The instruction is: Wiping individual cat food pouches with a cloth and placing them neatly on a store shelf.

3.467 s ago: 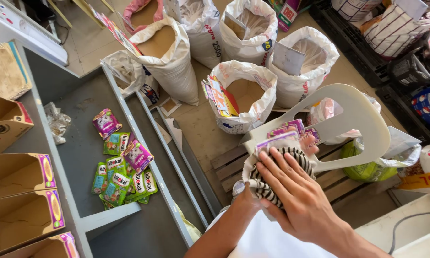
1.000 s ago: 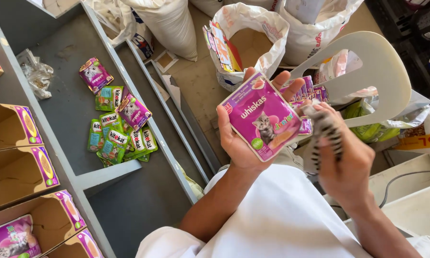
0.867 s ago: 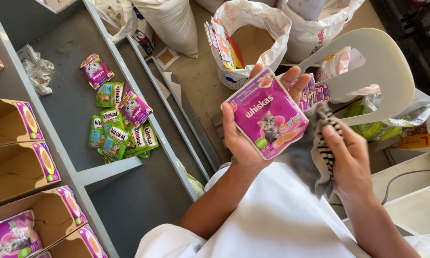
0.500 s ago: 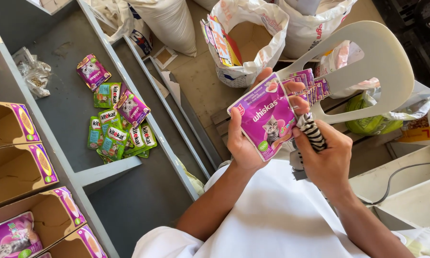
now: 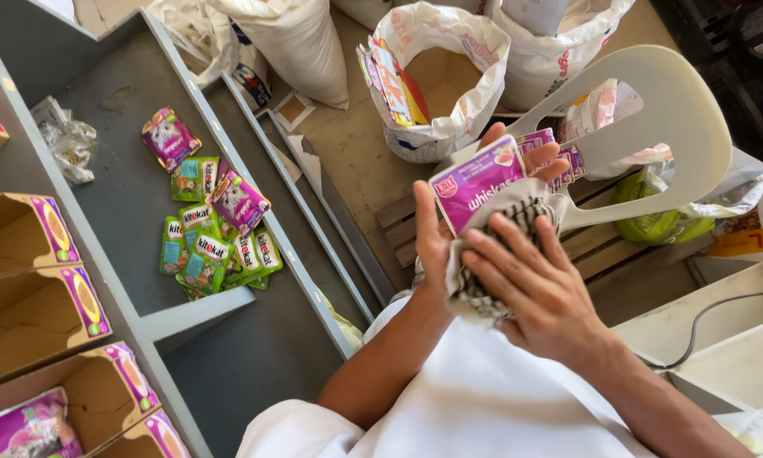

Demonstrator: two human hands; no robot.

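My left hand (image 5: 436,233) grips a purple pet-food pouch (image 5: 476,181) with a cat picture, held upright in front of my chest. My right hand (image 5: 538,284) presses a black-and-white striped cloth (image 5: 504,220) flat against the front of that pouch, covering its lower half. More purple pouches (image 5: 559,157) lie on the seat of a white plastic chair (image 5: 687,110) just behind my hands. On the grey shelf (image 5: 127,195) to the left lies a loose heap of green and purple pouches (image 5: 216,233).
Open cardboard display boxes (image 5: 33,280) with purple flaps stand at the left, one holding purple pouches (image 5: 25,428). Several open white sacks of brown pellets (image 5: 441,72) stand on the floor ahead. A wooden pallet (image 5: 602,246) lies under the chair. A crumpled clear wrapper (image 5: 63,148) sits on the shelf.
My left hand lifted a purple pouch off the chair. The right hand brought the striped cloth from beside the pouch onto its front, and both hands drew closer together.
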